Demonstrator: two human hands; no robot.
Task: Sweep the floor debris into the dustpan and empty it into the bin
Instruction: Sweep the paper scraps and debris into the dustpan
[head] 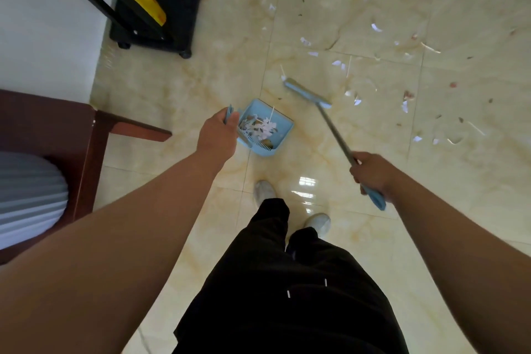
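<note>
Left hand (217, 132) grip clenched on light-blue plastic dustpan (265, 126), part-filled with paper scraps. Right hand (370, 174) grasps blue broom (307, 93) beyond dustpan. Scattered scraps (373, 27) beyond dustpan remain unswept; bin not seen, emptying pending.

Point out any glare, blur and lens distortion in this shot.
Head view: glare patches gleam on the tiles beyond the shoes; wide-angle stretch swells both forearms at the lower corners; the broom head looks slightly motion-smeared; the dustpan and its paper scraps stay fairly sharp.
</note>
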